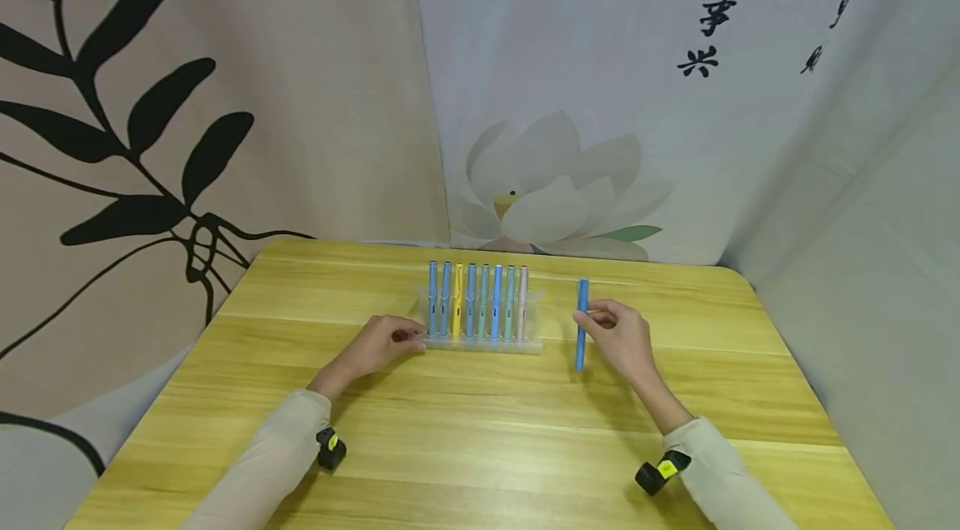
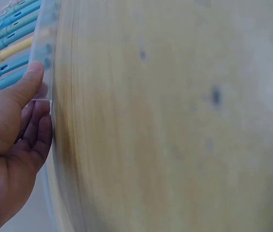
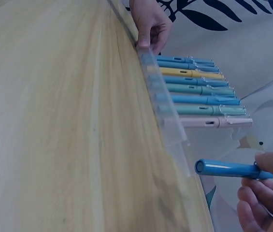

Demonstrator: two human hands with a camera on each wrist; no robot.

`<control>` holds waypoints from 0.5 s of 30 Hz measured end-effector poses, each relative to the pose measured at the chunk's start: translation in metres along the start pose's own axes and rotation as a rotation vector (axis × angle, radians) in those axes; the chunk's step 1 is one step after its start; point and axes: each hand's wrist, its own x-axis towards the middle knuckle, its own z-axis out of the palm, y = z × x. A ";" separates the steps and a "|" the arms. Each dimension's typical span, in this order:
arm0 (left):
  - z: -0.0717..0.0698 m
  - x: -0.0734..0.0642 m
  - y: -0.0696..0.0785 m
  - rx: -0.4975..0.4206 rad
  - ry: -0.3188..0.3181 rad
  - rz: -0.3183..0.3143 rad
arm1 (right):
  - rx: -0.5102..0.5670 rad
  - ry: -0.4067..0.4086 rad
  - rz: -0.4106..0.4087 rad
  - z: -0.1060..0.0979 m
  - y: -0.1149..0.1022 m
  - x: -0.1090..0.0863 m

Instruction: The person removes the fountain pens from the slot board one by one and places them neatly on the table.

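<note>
A clear plastic pen stand [image 1: 531, 346] stands at the middle of the table, holding several upright pens in a row: blue ones, green ones, a yellow pen [image 1: 457, 301] and a pink pen [image 1: 522, 305] at the right end. My left hand [image 1: 378, 342] pinches the stand's left end, its thumb [image 2: 32, 77] lying on the front ledge in the left wrist view. To the right of the stand, my right hand [image 1: 621, 340] pinches a blue pen [image 1: 581, 351] between thumb and fingers. That pen is held upright, apart from the stand, its round lower end [image 3: 200, 167] facing the right wrist camera.
The wooden table [image 1: 480, 447] reaches back to a hanging cloth [image 1: 337, 97] printed with leaves, a lotus and writing. Another pale cloth [image 1: 862, 263] hangs along the right side. Black cameras are strapped at both wrists.
</note>
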 end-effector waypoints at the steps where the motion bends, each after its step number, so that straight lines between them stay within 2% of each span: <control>1: 0.000 0.000 0.000 0.002 0.001 0.000 | -0.009 -0.002 0.007 0.000 0.002 0.000; 15: 0.000 0.000 0.000 -0.002 0.005 0.007 | -0.089 -0.008 0.089 -0.007 0.025 0.001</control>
